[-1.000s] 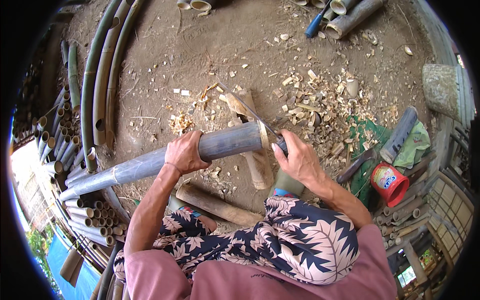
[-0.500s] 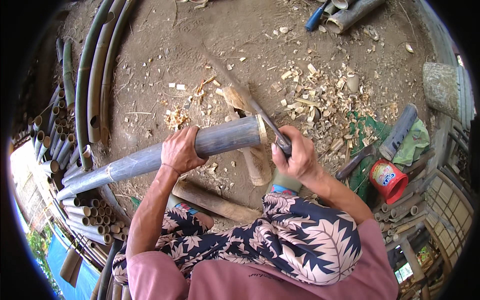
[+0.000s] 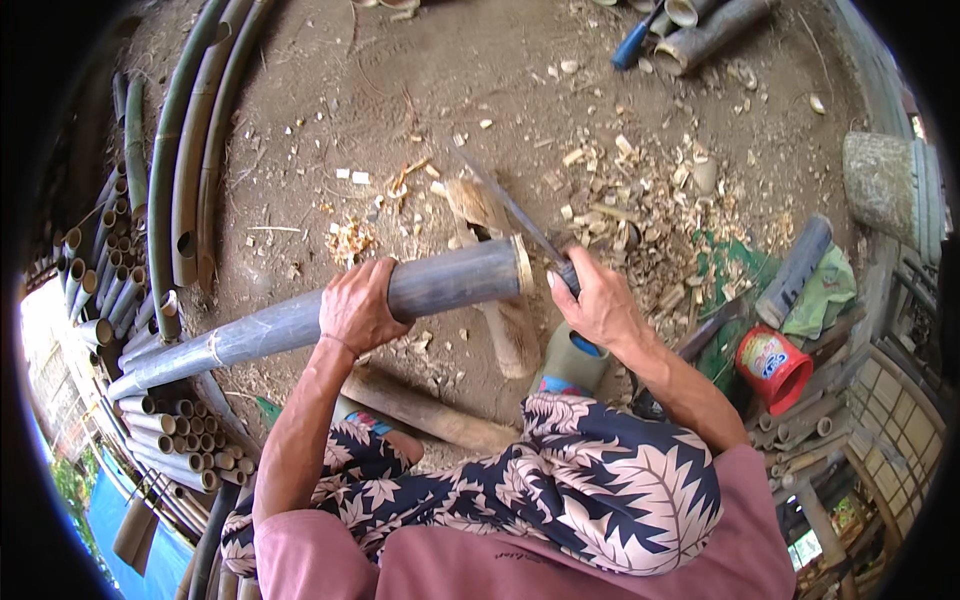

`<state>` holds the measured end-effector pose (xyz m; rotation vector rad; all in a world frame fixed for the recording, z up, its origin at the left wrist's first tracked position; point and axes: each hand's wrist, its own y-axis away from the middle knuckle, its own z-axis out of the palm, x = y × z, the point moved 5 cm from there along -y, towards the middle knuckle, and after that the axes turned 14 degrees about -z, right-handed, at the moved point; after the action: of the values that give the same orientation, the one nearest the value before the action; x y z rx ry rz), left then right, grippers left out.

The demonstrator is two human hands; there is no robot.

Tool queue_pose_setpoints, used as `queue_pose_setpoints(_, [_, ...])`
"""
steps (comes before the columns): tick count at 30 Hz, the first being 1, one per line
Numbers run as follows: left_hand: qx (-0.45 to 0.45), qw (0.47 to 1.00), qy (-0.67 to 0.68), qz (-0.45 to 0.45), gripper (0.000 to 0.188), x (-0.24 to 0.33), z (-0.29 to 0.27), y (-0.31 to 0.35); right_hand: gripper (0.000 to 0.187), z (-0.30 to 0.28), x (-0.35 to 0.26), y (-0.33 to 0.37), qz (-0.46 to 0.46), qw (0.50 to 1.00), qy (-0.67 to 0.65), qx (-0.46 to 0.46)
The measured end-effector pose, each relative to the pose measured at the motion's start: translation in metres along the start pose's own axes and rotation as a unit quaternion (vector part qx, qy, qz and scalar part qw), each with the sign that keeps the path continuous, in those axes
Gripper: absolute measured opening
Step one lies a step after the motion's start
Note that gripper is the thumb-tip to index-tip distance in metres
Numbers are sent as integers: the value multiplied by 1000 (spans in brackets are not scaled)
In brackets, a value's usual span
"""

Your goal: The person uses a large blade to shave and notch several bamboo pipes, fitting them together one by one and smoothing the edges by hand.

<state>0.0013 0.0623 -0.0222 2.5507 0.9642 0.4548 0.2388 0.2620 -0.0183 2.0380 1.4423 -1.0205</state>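
My left hand is wrapped over a thick grey bamboo pole, which slants from the far left toward the middle. The pole's pale cut end faces right. Beneath that end lies a notched wooden block, partly hidden by the pole. In my right hand is the dark handle of a long-bladed knife. Its blade points away and to the left, past the cut end and over the block's far part. Whether the blade touches the pole, I cannot tell.
Wood chips litter the dirt floor. Stacked bamboo tubes and long poles line the left. At right are a red container, a short bamboo piece and a green cloth. A log lies near my feet.
The knife's blade has swung, and its tip now sits nearer and farther right. My right hand has turned a little and shifted slightly right. My left hand keeps its hold on the pole.
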Motion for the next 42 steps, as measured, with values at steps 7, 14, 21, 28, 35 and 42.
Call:
queue_pose_setpoints(7, [74,997,-20,22,66,9,1,14,30,8,10,-3,-22,999,21,-30])
queue_pose_setpoints(14, [148,988,-39,37,66,11,3,31,28,-17,-39,-8,-165,968,-53,181])
queue_pose_setpoints(21, [169,984,-48,34,71,11,9,30,26,-3,-24,-11,-47,997,-45,36])
queue_pose_setpoints(28, [209,975,-77,16,78,17,11,33,22,23,26,4,22,997,41,-64])
queue_pose_setpoints(35, [-213,977,-19,-12,94,0,-3,-13,32,19,19,16,106,993,-35,-46])
queue_pose_setpoints(42, [28,999,-22,26,69,7,-2,13,28,-21,-44,-5,-112,982,6,149])
